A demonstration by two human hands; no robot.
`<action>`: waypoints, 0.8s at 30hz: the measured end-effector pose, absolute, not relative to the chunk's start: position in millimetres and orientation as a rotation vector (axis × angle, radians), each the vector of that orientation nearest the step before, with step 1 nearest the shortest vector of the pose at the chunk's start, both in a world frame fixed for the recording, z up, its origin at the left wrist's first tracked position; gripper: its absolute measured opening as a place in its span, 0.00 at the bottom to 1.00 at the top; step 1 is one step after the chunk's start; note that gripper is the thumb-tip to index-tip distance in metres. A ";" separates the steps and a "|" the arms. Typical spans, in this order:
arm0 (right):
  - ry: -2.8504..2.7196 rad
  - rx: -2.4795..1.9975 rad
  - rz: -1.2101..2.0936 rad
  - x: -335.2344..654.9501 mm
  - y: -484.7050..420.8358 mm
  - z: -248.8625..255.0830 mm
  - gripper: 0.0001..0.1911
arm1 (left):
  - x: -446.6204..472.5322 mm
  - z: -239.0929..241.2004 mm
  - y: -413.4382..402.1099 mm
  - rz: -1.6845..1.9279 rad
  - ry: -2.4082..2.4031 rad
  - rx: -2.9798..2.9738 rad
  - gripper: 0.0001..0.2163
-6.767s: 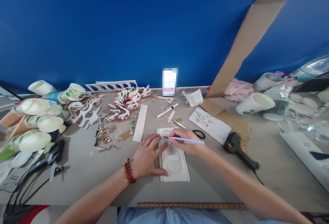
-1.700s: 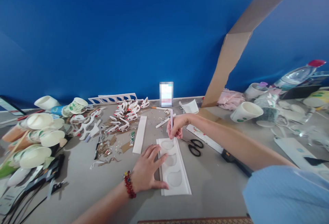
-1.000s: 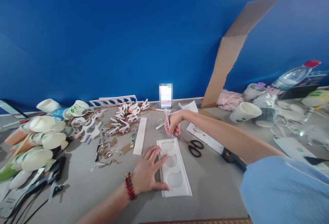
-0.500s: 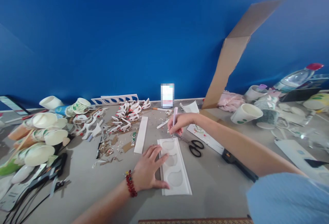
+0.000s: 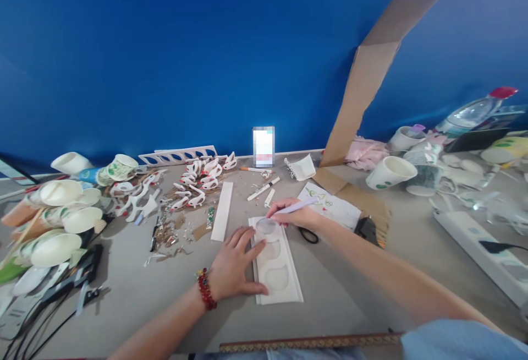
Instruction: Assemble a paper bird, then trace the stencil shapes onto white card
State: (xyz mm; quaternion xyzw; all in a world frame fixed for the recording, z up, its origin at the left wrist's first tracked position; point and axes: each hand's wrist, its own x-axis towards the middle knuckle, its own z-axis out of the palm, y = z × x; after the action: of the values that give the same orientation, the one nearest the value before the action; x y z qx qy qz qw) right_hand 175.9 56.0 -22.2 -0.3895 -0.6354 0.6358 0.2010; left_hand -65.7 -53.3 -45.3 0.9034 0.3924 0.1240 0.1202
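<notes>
A white strip (image 5: pixel 293 289), seemingly of more than one layer, lies in front of me with three rounded teardrop outlines along it. My left hand (image 5: pixel 233 263) rests flat on its left edge, fingers spread. In my right hand (image 5: pixel 295 217) is a slim pale purple pen (image 5: pixel 303 204), tilted low to the right over the top outline; its tip is hidden by the fingers. Beneath the right wrist, a black scissors handle (image 5: pixel 308 235) shows, the rest covered. A plain white strip (image 5: pixel 221 211) lies left of the work.
White-and-red cut shapes (image 5: pixel 198 184) and brown scraps (image 5: pixel 171 233) lie to the left, beside paper cups (image 5: pixel 61 192). A phone (image 5: pixel 264 148) stands against the wall. At right are bent cardboard (image 5: pixel 358 96), drawn-on paper (image 5: pixel 328 200), a white cup (image 5: pixel 391 173) and a power strip (image 5: pixel 478 255).
The pen has swung from upright to nearly level, and my right hand has come down over the top outline, hiding more of the scissors. My left hand keeps its place on the strip.
</notes>
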 end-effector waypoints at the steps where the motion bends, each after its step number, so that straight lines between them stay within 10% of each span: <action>1: -1.783 -1.082 1.810 173.7 60.3 -19.6 0.13 | -65.6 -45.3 -53.4 0.363 1.145 2.642 0.45; 24: -2.219 -1.147 1.781 128.8 92.7 8.1 0.07 | -66.8 -49.1 -53.3 0.375 1.130 2.643 0.44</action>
State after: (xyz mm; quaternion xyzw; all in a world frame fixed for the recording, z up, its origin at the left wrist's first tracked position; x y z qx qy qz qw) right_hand 128.8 92.7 8.1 -0.3736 -0.7229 0.5801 0.0369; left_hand -66.8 -53.3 -49.1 0.9050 0.3871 0.1282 0.1211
